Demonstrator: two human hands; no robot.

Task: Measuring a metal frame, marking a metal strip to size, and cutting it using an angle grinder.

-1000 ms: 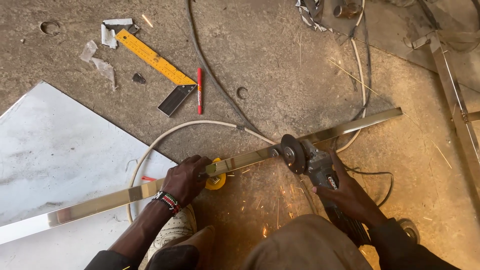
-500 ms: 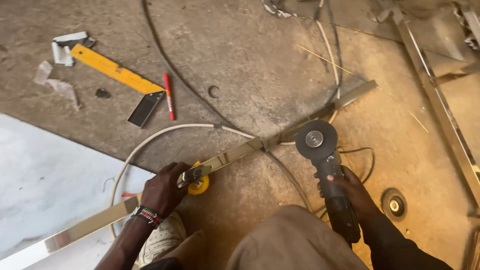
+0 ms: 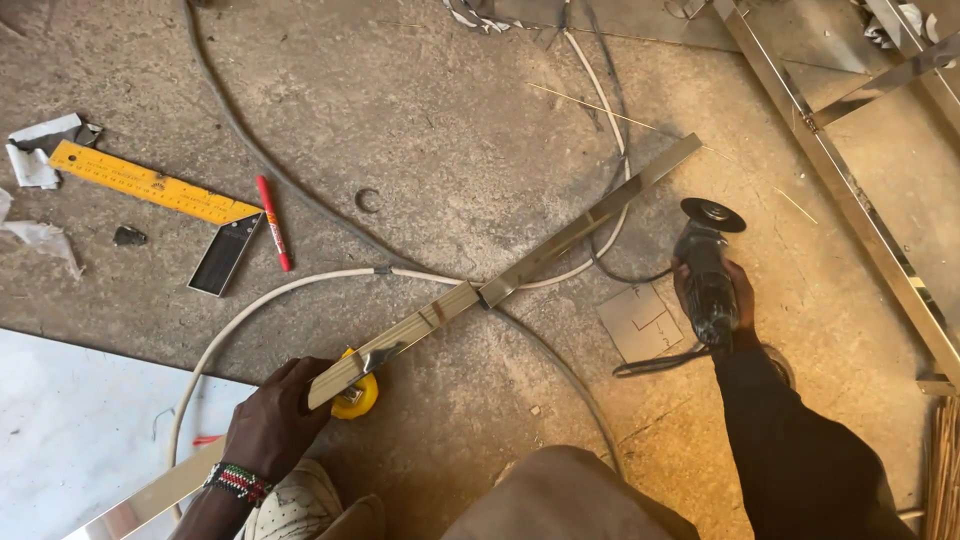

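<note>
Left hand (image 3: 270,432) at seven o'clock, wrapped tight round long shiny metal bar (image 3: 500,290) lying across floor. Right hand (image 3: 712,292) at three o'clock, gripping grinder (image 3: 706,262), apart from bar. Best to hold bar still, keep white cable (image 3: 300,285) away from disc.
</note>
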